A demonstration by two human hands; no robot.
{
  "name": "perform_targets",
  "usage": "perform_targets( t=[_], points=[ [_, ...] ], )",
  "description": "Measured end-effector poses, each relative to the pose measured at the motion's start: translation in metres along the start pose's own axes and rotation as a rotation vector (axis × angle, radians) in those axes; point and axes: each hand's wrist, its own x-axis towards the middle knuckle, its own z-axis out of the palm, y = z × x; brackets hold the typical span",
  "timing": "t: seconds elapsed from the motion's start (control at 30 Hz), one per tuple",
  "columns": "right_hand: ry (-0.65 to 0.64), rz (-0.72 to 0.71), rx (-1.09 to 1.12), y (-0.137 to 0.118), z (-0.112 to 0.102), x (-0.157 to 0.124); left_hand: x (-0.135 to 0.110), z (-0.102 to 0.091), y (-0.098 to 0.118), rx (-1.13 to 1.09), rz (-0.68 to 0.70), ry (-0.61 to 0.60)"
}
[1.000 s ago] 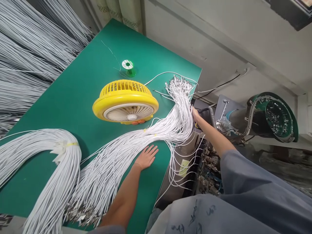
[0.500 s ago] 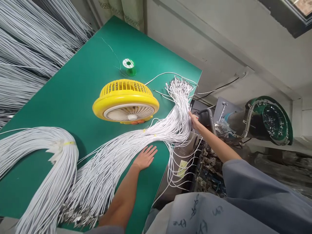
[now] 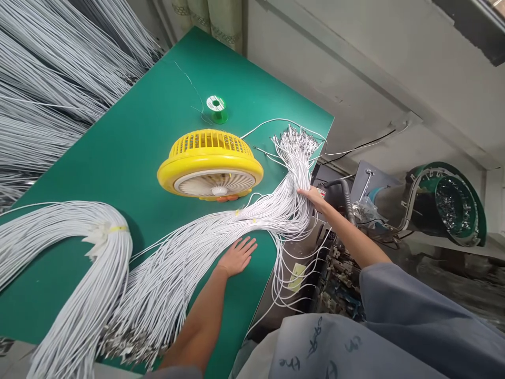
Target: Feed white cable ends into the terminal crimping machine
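A long bundle of white cables (image 3: pixel 221 231) lies across the green table, with metal-tipped ends spread at its far end and more ends near me. My left hand (image 3: pixel 238 256) rests flat on the tabletop beside the bundle, fingers spread, holding nothing. At the table's right edge my right hand (image 3: pixel 312 198) grips the side of the cable bundle; its thumb shows on top, and the other fingers are mostly hidden. Some loose cables (image 3: pixel 279 273) hang over the edge below it.
A yellow fan (image 3: pixel 211 163) and a solder spool (image 3: pixel 217 109) stand on the green table (image 3: pixel 130 152). A second tied cable bundle (image 3: pixel 110 252) curves at left. Many cables (image 3: pixel 51 79) lie beyond the left edge. Machinery with a round bowl (image 3: pixel 453 205) is at right.
My right hand has moved from the bundle's outer side onto the cables, its thumb now over them. My left hand stays flat on the table. The view has shifted slightly.
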Motion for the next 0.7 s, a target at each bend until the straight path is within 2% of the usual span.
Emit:
perform_targets(
  t=[0.27, 0.47, 0.6, 0.7],
  points=[
    [0.137, -0.171, 0.05, -0.008, 0.014, -0.002, 0.0, -0.003, 0.001, -0.006, -0.002, -0.023],
    [0.173, -0.311, 0.003, -0.024, 0.029, 0.016, 0.0, -0.006, 0.003, -0.026, -0.004, -0.041],
    [0.338, -0.377, -0.245, -0.026, 0.05, 0.032, 0.0, -0.007, 0.003, -0.026, -0.017, -0.055],
    [0.467, -0.392, -0.33, -0.024, 0.053, 0.04, 0.001, -0.007, 0.002, -0.02, -0.018, -0.062]
  ],
)
